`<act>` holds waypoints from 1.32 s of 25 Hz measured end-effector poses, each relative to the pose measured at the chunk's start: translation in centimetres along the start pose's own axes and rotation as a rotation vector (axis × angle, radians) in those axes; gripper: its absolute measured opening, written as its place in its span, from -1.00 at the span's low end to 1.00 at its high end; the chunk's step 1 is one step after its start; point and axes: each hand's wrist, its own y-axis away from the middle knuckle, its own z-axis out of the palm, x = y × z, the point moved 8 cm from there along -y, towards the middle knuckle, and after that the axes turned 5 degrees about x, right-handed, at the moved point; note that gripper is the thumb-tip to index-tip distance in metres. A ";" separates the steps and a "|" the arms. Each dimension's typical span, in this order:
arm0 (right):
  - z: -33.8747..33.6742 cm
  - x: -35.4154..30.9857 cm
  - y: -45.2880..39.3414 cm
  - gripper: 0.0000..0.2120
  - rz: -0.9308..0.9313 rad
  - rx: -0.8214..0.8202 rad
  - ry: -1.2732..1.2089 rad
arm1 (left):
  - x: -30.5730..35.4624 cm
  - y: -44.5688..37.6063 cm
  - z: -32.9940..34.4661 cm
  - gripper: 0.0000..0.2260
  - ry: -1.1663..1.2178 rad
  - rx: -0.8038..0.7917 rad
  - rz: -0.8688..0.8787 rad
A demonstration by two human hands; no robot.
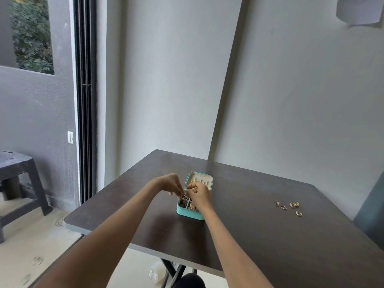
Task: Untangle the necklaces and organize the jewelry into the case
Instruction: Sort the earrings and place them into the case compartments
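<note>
Dark surface (270,235) against a pale grey wall, with a doorway and a stool off to the left.

Both grips meeting right over the case (190,214). Left hand (168,183) with fingertips drawn down to a narrow pinch, apparently on something fine; too small to say whether a chain or a clasp. Right hand (198,193) curled likewise, thumb and forefinger nipped together beside the left fingertips, also seemingly on a small piece. Held close together and low, most likely to work a knot loose without letting the strand fall back among the rest.

Just beneath, the teal case, lid (202,180) propped open at the far side, so the trays face the person. Compartments below holding a jumble of gold and dark jewelry (190,204); a few small gold pieces showing on the lid's pale lining.

Farther out, well apart to the right, several rings (287,207) lying loose on the surface, probably set aside to keep them clear of the chains, and not yet put away.

Judged from this: untangling in hand, sorting far from done.
</note>
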 end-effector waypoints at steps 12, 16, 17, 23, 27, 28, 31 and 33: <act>0.8 -0.5 -0.1 -0.75 -0.114 -0.144 0.222 | 1.6 -2.0 0.0 -0.79 -0.015 0.121 -0.019; -2.4 1.1 -1.6 -0.77 -0.029 -0.010 0.106 | 4.8 -2.8 0.0 -0.79 0.077 0.295 0.017; -3.5 1.3 -1.7 -0.78 0.004 0.046 0.061 | 5.6 -2.5 0.0 -0.80 0.136 0.348 0.034; -15.2 11.1 -2.3 -0.84 0.202 0.408 0.034 | 16.7 -6.2 9.5 -0.83 0.489 0.322 0.200; -21.8 17.8 -1.9 -0.88 0.331 0.538 0.074 | 21.6 -9.1 16.6 -0.78 0.492 0.255 0.216; -23.2 19.3 -2.0 -0.88 0.362 0.568 0.091 | 22.4 -9.8 17.9 -0.76 0.465 0.243 0.217; -25.5 22.5 -2.9 -0.83 0.397 0.553 0.193 | 23.8 -11.8 20.1 -0.72 0.274 0.256 0.240; -25.4 23.0 -3.7 -0.80 0.387 0.507 0.281 | 24.3 -12.9 20.6 -0.71 0.077 0.288 0.282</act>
